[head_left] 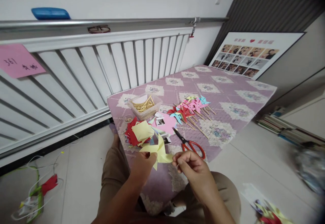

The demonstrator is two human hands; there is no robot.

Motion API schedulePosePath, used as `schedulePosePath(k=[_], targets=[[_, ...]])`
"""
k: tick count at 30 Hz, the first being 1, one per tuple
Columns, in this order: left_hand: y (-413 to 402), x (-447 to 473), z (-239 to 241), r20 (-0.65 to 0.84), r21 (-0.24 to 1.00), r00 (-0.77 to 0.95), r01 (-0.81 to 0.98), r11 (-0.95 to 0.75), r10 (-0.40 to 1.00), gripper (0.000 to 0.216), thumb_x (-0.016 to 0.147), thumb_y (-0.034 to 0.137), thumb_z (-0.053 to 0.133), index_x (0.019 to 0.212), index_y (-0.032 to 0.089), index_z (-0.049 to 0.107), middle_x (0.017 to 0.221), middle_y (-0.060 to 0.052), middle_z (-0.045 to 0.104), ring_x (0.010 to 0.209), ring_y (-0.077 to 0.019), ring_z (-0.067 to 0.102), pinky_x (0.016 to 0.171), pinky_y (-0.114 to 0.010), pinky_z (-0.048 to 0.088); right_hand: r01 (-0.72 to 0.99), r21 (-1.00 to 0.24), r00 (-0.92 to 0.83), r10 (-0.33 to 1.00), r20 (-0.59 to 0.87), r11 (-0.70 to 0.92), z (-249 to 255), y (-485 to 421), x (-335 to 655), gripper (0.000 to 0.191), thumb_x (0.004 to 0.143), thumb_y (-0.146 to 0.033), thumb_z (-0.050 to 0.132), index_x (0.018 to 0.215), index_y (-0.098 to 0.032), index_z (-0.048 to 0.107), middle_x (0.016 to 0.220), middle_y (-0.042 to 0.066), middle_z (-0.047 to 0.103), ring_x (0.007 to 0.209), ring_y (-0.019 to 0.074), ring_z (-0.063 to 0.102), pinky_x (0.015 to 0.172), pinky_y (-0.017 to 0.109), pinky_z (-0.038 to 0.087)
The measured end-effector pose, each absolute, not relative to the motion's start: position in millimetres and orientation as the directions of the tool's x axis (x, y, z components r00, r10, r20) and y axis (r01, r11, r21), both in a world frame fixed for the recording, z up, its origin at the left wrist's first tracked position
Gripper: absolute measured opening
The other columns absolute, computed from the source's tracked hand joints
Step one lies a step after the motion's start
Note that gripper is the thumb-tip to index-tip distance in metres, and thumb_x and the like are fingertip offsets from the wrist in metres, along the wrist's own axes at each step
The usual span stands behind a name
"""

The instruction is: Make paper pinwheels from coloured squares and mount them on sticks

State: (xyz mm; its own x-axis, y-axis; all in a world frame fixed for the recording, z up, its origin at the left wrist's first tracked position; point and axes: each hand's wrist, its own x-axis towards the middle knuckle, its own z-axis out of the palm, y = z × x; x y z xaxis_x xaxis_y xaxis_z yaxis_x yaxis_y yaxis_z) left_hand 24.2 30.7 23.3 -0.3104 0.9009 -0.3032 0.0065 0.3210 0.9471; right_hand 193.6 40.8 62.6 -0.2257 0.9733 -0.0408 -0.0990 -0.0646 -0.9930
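A pale yellow paper pinwheel [160,151] with folded blades is held up over the near end of the table. My left hand [144,163] is closed on its left side, thumb over the paper near the centre. At the right blade's tip, my right hand [190,164] is closed, thumb and fingers pinching the edge; anything else inside those fingers is hidden. Just beyond my right hand lie scissors [189,143] with red handles, their blades parted. A stack of yellow and red paper squares [142,131] lies past my left hand.
A plastic box [145,105] of thin sticks and a small round container [128,118] stand at the table's left. Several finished pinwheels [190,109] on sticks lie further back. A pink paper piece [167,124] is near the scissors. The radiator [122,65] borders the table.
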Motion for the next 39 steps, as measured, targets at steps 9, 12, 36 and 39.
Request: schedulePosePath(k=[9, 12, 36, 39], targets=[[28.7, 39.3, 33.7, -0.317, 0.938, -0.232, 0.064, 0.340, 0.919, 0.021, 0.068, 0.032, 0.058, 0.071, 0.015, 0.069, 0.057, 0.000, 0.062, 0.052, -0.0134, 0.049, 0.049, -0.023, 0.034, 0.034, -0.999, -0.254, 0.967, 0.019, 0.028, 57.8, 28.9, 191.0, 0.017, 0.082, -0.031, 0.063, 0.070, -0.021, 0.056, 0.059, -0.006, 0.047, 0.054, 0.0112, 0.041, 0.051, 0.023, 0.032], [26.8, 43.7, 32.0, -0.306, 0.944, -0.216, 0.055, 0.324, 0.927, 0.018, 0.067, 0.031, 0.058, 0.065, 0.015, 0.066, 0.055, 0.001, 0.058, 0.051, -0.0115, 0.044, 0.050, -0.023, 0.033, 0.171, -0.974, -0.236, 0.966, 0.104, 0.146, 59.6, 28.6, 192.1, 0.015, 0.083, -0.027, 0.061, 0.070, -0.021, 0.057, 0.060, -0.005, 0.049, 0.055, 0.0121, 0.045, 0.052, 0.023, 0.035], [26.2, 57.0, 49.1, -0.217, 0.976, -0.111, -0.039, 0.214, 0.970, 0.027, 0.070, 0.023, 0.057, 0.090, 0.016, 0.073, 0.082, -0.004, 0.075, 0.077, -0.0193, 0.065, 0.069, -0.026, 0.049, 0.431, -0.795, -0.215, 0.904, 0.369, 0.427, 63.5, 29.9, 193.8, 0.014, 0.085, -0.021, 0.057, 0.078, -0.025, 0.068, 0.134, 0.009, 0.050, 0.132, 0.0323, 0.035, 0.107, 0.055, 0.028], [25.3, 57.1, 52.4, -0.206, 0.978, -0.116, -0.037, 0.203, 0.972, 0.022, 0.070, 0.021, 0.057, 0.084, 0.016, 0.073, 0.082, -0.005, 0.075, 0.078, -0.0197, 0.066, 0.072, -0.028, 0.050, 0.392, -0.846, -0.218, 0.930, 0.296, 0.361, 63.9, 32.0, 193.5, 0.015, 0.085, -0.024, 0.057, 0.075, -0.025, 0.068, 0.131, 0.009, 0.053, 0.131, 0.0319, 0.036, 0.107, 0.054, 0.029]])
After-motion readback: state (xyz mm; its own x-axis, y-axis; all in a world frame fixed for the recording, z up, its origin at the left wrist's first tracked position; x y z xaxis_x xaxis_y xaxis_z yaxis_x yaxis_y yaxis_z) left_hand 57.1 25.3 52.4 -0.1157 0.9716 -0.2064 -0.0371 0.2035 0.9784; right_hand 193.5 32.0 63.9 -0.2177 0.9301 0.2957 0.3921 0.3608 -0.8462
